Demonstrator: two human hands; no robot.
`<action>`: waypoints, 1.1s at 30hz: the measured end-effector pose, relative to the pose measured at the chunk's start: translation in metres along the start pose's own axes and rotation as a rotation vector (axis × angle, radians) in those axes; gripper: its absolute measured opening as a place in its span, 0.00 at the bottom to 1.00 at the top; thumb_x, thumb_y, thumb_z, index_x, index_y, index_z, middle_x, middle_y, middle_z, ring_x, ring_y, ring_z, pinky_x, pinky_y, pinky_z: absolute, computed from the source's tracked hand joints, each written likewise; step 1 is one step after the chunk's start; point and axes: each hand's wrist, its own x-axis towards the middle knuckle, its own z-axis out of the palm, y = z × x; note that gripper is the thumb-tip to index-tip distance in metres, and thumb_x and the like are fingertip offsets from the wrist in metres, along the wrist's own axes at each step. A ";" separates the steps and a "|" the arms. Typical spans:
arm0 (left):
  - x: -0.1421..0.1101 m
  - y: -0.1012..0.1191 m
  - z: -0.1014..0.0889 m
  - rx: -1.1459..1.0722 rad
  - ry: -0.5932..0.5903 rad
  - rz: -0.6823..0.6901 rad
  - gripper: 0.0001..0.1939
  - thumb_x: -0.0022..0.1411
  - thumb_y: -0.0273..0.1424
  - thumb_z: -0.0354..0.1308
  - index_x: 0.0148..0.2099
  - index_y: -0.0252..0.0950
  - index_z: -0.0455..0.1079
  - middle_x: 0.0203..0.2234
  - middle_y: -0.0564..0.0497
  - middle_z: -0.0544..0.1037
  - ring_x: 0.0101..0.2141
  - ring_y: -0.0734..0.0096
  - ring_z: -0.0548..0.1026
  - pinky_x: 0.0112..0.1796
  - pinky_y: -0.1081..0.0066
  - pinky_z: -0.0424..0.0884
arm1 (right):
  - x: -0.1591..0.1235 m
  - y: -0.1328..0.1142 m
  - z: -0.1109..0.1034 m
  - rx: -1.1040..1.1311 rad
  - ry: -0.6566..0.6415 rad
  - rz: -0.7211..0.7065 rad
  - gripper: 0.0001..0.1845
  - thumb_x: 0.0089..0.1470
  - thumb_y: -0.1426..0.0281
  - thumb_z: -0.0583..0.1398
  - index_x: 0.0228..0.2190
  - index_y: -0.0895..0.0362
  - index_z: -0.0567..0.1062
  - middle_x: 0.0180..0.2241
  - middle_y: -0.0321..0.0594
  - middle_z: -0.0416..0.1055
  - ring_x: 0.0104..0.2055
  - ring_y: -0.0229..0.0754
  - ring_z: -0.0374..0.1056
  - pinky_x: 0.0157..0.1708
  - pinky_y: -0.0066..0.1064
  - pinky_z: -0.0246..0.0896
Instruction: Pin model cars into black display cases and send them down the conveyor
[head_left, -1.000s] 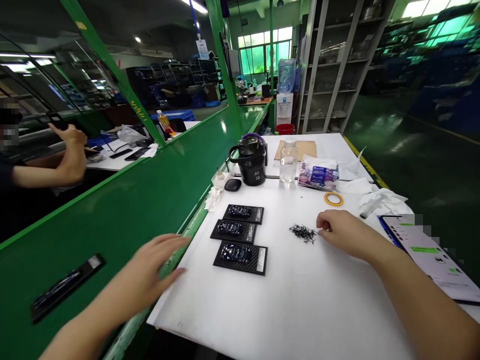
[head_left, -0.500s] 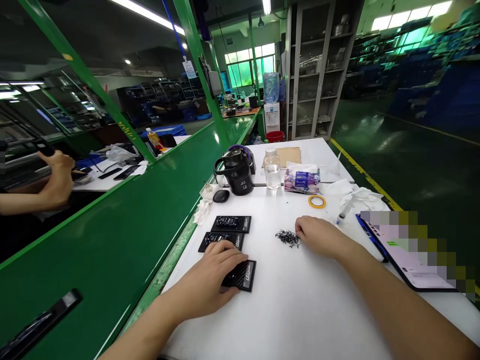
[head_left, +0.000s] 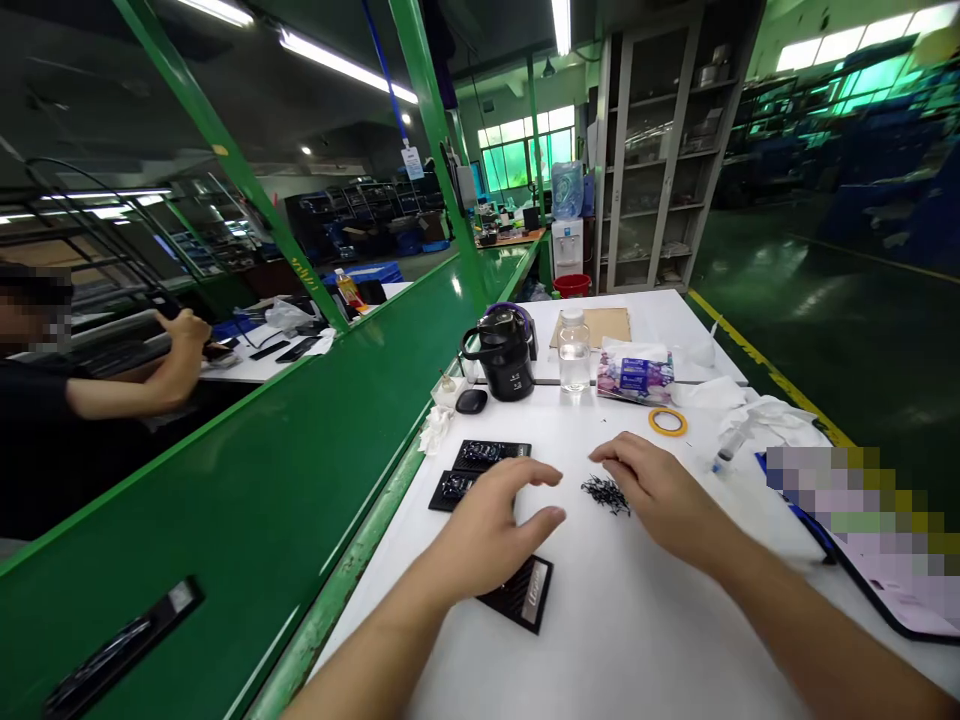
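- Taking the pile of small black pieces (head_left: 606, 493) as clock centre, the nearest dark plate (head_left: 519, 597) lies at 7 o'clock on the worktop (head_left: 600, 640)
- The left grip (head_left: 487, 530) is released above this plate, thumb and fingers apart with nothing between; it covers much of the plate, so a careless lowering could push it or mark it
- The right grip (head_left: 664, 490) bends at 3 o'clock of the pile; whether a piece is pinched there, I cannot tell
- The pieces are thin and tangled, therefore a quick pick could bring up several together, or scatter them
- A dropped piece could be hard to find beside the plate, because both are dark
- The two farther plates (head_left: 491, 455) sit at 9 to 10 o'clock, and a wide swing of the left forearm could knock them
- At 2 o'clock lies a syringe (head_left: 726, 458), which a retreating right wrist could perhaps roll
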 end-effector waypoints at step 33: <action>0.002 -0.023 0.024 0.327 0.378 0.444 0.07 0.64 0.25 0.58 0.43 0.40 0.74 0.32 0.53 0.80 0.32 0.73 0.78 0.35 0.73 0.75 | -0.015 -0.038 0.036 0.499 0.100 0.007 0.05 0.58 0.72 0.55 0.31 0.55 0.70 0.30 0.36 0.64 0.30 0.41 0.62 0.30 0.33 0.59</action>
